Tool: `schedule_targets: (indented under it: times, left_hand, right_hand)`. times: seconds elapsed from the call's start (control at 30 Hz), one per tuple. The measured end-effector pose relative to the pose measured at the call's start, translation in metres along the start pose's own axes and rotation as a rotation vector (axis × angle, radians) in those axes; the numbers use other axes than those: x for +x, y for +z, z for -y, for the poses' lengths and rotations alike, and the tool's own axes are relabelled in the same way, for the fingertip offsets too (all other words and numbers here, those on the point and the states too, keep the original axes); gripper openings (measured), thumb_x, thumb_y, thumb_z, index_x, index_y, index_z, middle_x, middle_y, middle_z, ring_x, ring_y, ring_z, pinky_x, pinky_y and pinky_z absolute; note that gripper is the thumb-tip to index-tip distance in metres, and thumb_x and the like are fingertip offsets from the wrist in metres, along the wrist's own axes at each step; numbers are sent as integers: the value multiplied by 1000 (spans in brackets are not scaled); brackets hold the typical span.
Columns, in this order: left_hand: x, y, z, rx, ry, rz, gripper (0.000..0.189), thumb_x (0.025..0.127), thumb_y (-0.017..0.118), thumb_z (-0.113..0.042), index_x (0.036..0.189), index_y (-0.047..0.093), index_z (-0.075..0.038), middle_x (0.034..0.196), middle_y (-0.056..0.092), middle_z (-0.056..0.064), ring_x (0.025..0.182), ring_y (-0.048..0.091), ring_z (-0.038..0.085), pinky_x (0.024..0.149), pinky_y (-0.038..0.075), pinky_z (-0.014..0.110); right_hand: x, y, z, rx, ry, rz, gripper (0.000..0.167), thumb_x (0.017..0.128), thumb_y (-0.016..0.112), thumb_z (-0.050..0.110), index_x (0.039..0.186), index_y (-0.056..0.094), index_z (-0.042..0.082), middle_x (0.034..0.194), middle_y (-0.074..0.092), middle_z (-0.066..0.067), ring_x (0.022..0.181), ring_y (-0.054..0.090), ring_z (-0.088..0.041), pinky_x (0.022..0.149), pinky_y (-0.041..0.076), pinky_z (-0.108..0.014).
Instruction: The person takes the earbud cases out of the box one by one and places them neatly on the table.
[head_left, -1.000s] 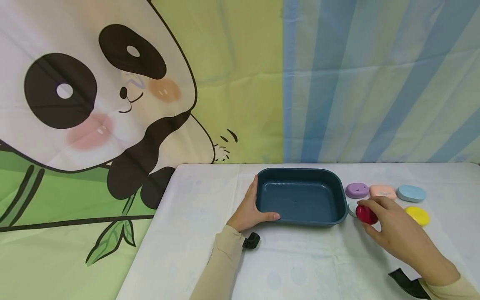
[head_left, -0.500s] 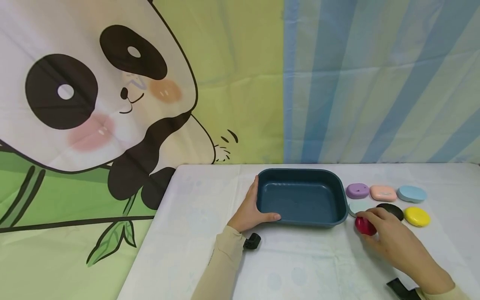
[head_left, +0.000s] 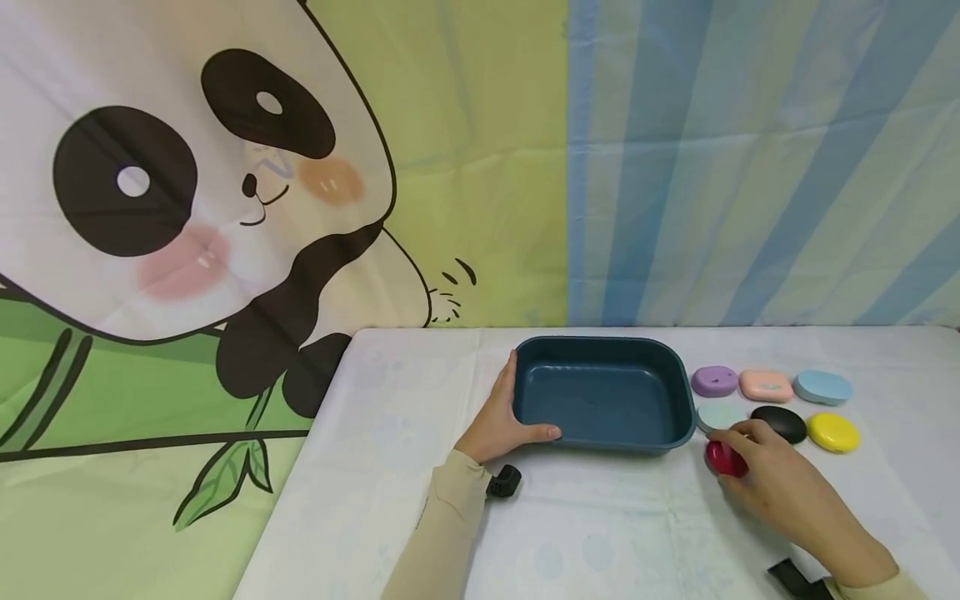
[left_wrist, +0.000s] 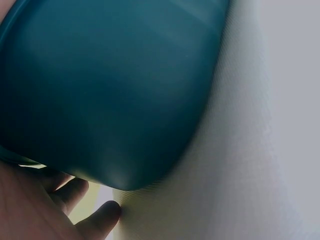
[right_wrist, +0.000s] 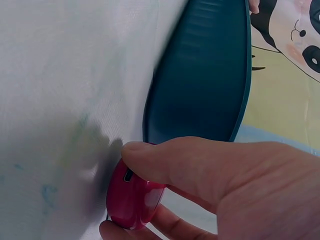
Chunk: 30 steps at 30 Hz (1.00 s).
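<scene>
In the head view my left hand (head_left: pixel 498 421) grips the left end of a dark blue plastic tub (head_left: pixel 678 417), thumb along its front and fingers at its left side. The left wrist view shows those fingers under the tub's wall (left_wrist: pixel 120 100). My right hand (head_left: pixel 791 492) pinches a glossy red earbud case (head_left: pixel 724 459) close over the table, just in front of a pale green case (head_left: pixel 720 414). In the right wrist view, a small oval port shows on the red case (right_wrist: pixel 132 200), between thumb and fingertips.
Behind the right hand lie a black case (head_left: pixel 782 423) and a yellow case (head_left: pixel 834 432). Farther back are purple (head_left: pixel 715 381), peach (head_left: pixel 766 385) and light blue cases (head_left: pixel 823 387). A white cloth (head_left: pixel 600 533) covers the table, and a panda-print curtain (head_left: pixel 480 167) hangs behind it.
My right hand has brought the red case toward the table's front and slightly left, uncovering the black case and more of the pale green one. My left hand stays on the tub.
</scene>
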<state>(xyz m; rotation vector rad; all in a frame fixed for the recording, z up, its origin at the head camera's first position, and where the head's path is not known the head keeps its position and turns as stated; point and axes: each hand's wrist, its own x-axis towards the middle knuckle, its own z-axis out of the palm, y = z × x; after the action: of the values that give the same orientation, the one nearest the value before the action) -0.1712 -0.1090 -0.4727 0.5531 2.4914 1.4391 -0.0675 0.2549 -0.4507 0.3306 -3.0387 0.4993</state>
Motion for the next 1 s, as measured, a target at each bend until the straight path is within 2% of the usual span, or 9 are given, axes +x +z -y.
schedule_targets:
  times: [0.27, 0.53, 0.67, 0.87, 1.0]
  left_hand:
    - [1, 0, 0, 3, 7, 4, 133, 70, 82, -68, 159, -11, -38, 167, -4, -9, 153, 2, 16, 120, 21, 51]
    - [2, 0, -1, -1, 5, 4, 134, 70, 83, -66, 160, -11, -34, 167, -4, -10, 153, 1, 15, 120, 19, 51]
    - [3, -1, -1, -1, 4, 6, 136, 70, 84, -65, 162, -9, -28, 167, -4, -9, 153, 1, 15, 120, 20, 50]
    - [2, -2, -1, 1, 3, 2, 136, 70, 83, -67, 162, -9, -26, 167, -4, -9, 153, 2, 16, 120, 20, 51]
    - [3, -3, -1, -5, 8, 4, 137, 69, 83, -67, 162, -9, -27, 167, -4, -8, 153, 2, 17, 120, 21, 52]
  right_hand:
    - [-2, 3, -1, 0, -22, 17, 55, 68, 92, 12, 117, 70, 0, 108, 60, -21, 88, 62, -32, 74, 57, -56]
    - [-2, 3, 0, -10, -9, 24, 55, 68, 92, 13, 116, 70, 0, 111, 61, -23, 92, 61, -35, 74, 57, -58]
    - [-2, 3, 1, -12, -20, 10, 56, 66, 93, 13, 116, 70, -1, 112, 62, -24, 95, 60, -38, 75, 57, -58]
    - [-3, -3, 3, -27, -21, -5, 61, 68, 93, 18, 122, 70, 3, 117, 62, -24, 99, 59, -40, 76, 56, -60]
    - [0, -9, 7, -21, -17, -27, 57, 71, 92, 19, 122, 70, 4, 118, 62, -25, 100, 60, -42, 76, 56, -59]
